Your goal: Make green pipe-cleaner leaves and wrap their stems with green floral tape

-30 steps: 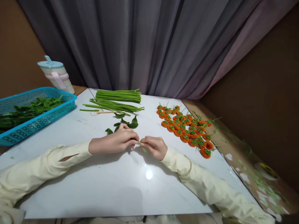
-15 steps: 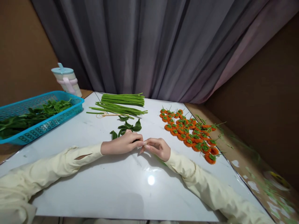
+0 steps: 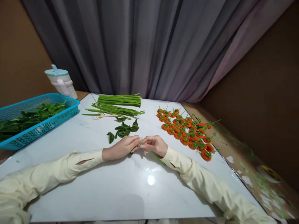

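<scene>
My left hand (image 3: 122,147) and my right hand (image 3: 156,145) meet fingertip to fingertip above the middle of the white table. Both are closed in a pinch. Between the fingertips is something small and pale green, too hidden to name. A dark green bit peeks out under my left fingers. Just beyond my left hand lie several dark green, ribbed fuzzy leaves (image 3: 123,128). Farther back are bundles of bright green fuzzy stems (image 3: 119,100). To the right of my right hand, orange fuzzy fruit shapes with green tops (image 3: 185,141) sit in rows.
A blue plastic basket (image 3: 46,126) with green leaves in it stands at the left. Behind it is a cup with a light blue lid (image 3: 57,72). A thin tan stick (image 3: 109,116) lies by the stems. Tape (image 3: 268,173) and scraps lie beyond the right edge.
The view has shifted slightly, so the table's things sit a little farther left. My fingertips remain together; my left fingers have turned slightly, and a pale green bit now shows between them.
</scene>
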Motion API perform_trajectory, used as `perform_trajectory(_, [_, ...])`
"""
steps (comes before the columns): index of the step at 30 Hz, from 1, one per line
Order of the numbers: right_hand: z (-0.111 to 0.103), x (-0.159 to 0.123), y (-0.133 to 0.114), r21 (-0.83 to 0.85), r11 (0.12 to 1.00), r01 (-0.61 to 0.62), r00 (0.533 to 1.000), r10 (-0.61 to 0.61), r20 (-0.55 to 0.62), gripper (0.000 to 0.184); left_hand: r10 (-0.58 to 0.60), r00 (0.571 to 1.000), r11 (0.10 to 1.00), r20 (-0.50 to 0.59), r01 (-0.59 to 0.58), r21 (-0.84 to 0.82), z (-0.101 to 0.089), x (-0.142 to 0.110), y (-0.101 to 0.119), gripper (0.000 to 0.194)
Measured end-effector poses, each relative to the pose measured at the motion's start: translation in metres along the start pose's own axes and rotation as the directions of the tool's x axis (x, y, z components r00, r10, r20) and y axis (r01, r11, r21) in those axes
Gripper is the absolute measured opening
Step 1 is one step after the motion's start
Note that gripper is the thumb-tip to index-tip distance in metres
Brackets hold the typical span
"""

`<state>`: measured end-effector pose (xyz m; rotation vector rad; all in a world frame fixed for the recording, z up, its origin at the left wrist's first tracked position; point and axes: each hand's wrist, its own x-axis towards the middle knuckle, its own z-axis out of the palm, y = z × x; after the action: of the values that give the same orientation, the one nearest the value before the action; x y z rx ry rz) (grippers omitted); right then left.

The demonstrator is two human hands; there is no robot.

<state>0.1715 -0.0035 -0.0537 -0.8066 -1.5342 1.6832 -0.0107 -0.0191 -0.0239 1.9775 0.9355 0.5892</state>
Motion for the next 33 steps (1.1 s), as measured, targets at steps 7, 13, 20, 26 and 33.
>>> perform_trajectory(7, [0.0001, -0.0014, 0.0020, -0.029, 0.999, 0.042, 0.999, -0.042, 0.008, 0.035, -0.059, 0.997, 0.987, 0.054, 0.066, -0.144, 0.0034, 0.0030, -0.0084, 0.050])
perform_trajectory(13, [-0.0006, -0.0040, -0.0005, -0.128, 0.989, 0.069, 0.997, -0.066, 0.027, 0.037, -0.087, 0.981, 0.963, 0.172, 0.127, -0.239, -0.0011, 0.0067, -0.0084, 0.049])
perform_trajectory(20, [-0.0017, -0.0057, -0.0029, -0.152, 0.988, 0.039, 0.995, -0.024, 0.100, 0.035, -0.087, 0.971, 0.959, 0.225, 0.142, -0.244, -0.0015, 0.0053, -0.0044, 0.047])
perform_trajectory(26, [-0.0020, -0.0046, -0.0018, -0.059, 0.997, -0.043, 0.987, 0.051, 0.150, 0.038, -0.004, 0.974, 0.983, 0.227, 0.046, -0.179, -0.0009, 0.0026, -0.0035, 0.049])
perform_trajectory(33, [-0.0011, -0.0067, -0.0042, -0.038, 0.997, -0.069, 0.980, 0.075, 0.182, 0.038, 0.167, 0.969, 0.984, 0.180, -0.176, 0.035, -0.0029, 0.0028, -0.0001, 0.056])
